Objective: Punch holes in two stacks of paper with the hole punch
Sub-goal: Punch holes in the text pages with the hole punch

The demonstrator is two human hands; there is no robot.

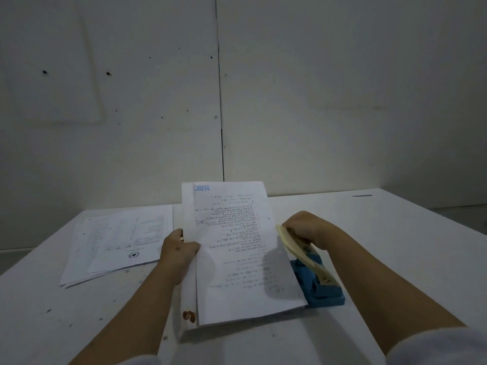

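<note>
A stack of printed paper [237,254] is held in the middle of the table, its right edge beside a blue hole punch [320,291] with a cream lever. Two punched holes show near that right edge. My left hand [176,248] grips the stack's left edge, thumb on top. My right hand [305,229] rests on the far end of the raised cream lever, fingers curled over it. A second stack of printed paper [116,243] lies flat on the table to the left, fanned slightly.
The white table [382,246] is speckled with small dark spots and meets a white wall at the back. A dark thin mark or object [362,196] lies near the far right edge. A brown stain marks the held stack's lower left corner.
</note>
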